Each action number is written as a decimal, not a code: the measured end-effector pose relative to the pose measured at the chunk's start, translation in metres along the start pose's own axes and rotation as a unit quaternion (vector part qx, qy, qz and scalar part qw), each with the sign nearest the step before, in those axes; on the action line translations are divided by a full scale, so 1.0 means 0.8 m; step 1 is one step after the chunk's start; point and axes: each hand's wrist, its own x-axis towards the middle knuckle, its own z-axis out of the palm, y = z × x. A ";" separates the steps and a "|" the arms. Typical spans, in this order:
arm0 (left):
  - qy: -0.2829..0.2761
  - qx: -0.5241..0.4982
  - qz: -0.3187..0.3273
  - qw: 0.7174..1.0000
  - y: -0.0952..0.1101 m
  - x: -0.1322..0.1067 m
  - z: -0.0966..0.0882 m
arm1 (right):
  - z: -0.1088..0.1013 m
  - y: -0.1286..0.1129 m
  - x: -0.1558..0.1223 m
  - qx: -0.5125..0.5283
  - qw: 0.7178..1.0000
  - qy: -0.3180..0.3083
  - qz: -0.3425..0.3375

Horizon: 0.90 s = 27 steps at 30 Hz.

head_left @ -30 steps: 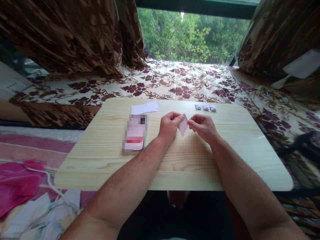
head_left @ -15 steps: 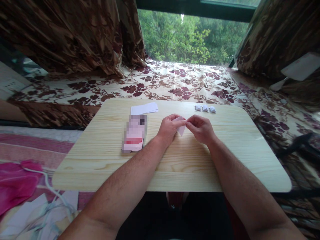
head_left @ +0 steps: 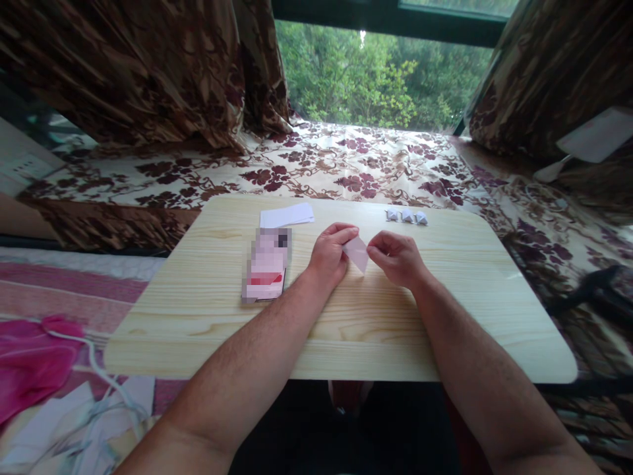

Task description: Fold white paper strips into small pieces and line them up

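The left hand point(head_left: 329, 254) pinches the pale paper point(head_left: 357, 254) — the right hand point(head_left: 395, 257) nips its right corner — with three folded pieces point(head_left: 407, 217) lying far right.

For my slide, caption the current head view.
Left hand holds a paper piece, right hand at its edge, over a wood-grain table with three folded paper shapes.

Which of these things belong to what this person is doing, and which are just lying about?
Seemingly part of the work:
small piece of paper, being held
three folded paper shapes in a row, likely
white paper strips, likely
table, as work surface

Apparently just lying about:
pink phone, partly pixelated
pink cloth
white cable
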 end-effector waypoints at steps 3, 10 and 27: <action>0.017 -0.018 0.018 1.000 0.005 0.004 -0.005 | 0.001 0.002 0.000 0.013 1.000 0.005 0.007; -0.041 0.127 0.055 0.989 -0.004 -0.004 -0.004 | 0.005 0.006 0.002 0.073 0.997 0.017 0.035; -0.017 0.273 0.133 0.952 -0.015 -0.020 0.009 | 0.008 0.003 0.003 0.027 0.998 0.060 0.019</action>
